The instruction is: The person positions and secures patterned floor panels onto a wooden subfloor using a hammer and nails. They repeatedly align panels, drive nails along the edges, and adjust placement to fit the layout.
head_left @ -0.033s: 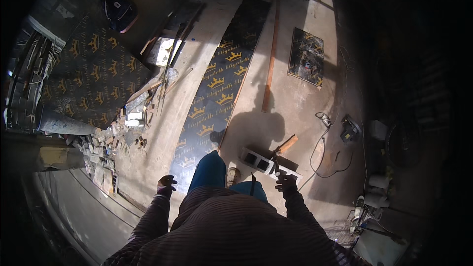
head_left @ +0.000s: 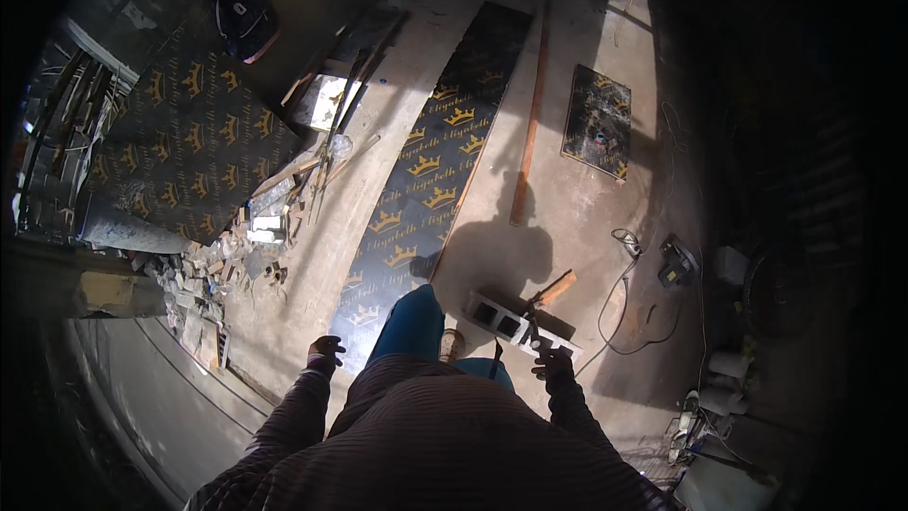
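My left hand (head_left: 324,350) hangs beside my blue trouser leg (head_left: 409,322), its fingers loosely bent and apart with nothing in them. It is nearest to the close end of a long black panel (head_left: 416,191) with gold crown prints, which lies flat on the floor. On the other side, my right hand (head_left: 554,365) has its fingers apart and appears to hold nothing. Just beyond it, in the picture, lies a grey hollow concrete block (head_left: 484,310). A dark, slim object overlaps the block; its kind is unclear. An orange-brown piece of wood (head_left: 556,288) lies behind the block.
A long wooden strip (head_left: 532,123) and a smaller black panel (head_left: 598,121) lie farther out. To the right are a power tool (head_left: 678,263) and a looping cable (head_left: 605,322). Rubble (head_left: 194,289), a large printed panel (head_left: 194,147) and a dark backpack (head_left: 242,21) are at left.
The view has shifted slightly, so the floor things sit a little farther right and lower. Both hands keep nearly the same pose.
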`<state>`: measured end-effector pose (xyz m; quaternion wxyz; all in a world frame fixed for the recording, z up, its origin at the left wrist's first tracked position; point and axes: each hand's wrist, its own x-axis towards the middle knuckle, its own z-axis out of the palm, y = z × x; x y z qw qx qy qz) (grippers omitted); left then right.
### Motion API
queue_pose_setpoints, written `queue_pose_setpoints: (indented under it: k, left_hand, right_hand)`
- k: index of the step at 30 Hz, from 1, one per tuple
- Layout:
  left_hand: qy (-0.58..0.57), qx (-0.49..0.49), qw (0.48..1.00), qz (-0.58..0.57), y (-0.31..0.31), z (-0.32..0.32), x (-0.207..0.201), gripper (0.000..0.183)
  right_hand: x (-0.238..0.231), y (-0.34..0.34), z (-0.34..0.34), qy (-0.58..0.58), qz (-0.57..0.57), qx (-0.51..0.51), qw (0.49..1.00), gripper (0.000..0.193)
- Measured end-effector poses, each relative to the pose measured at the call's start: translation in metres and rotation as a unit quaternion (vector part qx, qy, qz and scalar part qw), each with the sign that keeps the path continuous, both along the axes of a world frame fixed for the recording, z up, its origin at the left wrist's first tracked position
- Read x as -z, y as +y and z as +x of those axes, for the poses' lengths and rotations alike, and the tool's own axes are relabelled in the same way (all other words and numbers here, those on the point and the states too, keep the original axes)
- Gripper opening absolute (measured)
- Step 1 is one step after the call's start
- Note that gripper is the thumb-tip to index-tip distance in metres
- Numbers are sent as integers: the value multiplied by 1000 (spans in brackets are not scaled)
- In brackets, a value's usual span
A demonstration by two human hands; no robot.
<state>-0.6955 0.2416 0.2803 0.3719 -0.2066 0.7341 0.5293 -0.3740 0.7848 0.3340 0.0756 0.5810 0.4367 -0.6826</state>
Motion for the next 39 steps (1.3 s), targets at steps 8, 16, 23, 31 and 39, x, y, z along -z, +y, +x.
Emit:
queue_pose_setpoints:
  k: [8, 16, 23, 31, 39]
  left_hand:
    - [-132, -3, 991, -4, 127, -116, 17, 27]
    - [-171, 19, 984, 48, 313, -267, 57, 21]
    - [-141, 95, 976, 134, 481, -398, 9, 23]
    - [-100, 48, 988, 108, 532, -480, 1, 19]
    - [-102, -230, 963, 98, 452, -391, 59, 26]
  right_hand:
    - [0, 17, 40, 57, 124, -119, 983, 25]
    - [-71, 171, -97, -122, 8, 65, 990, 21]
    - [-98, 261, -191, -127, 92, 166, 974, 23]
    - [-105, 343, -286, -101, 88, 95, 986, 25]
    - [-98, 539, -388, -134, 92, -118, 980, 28]
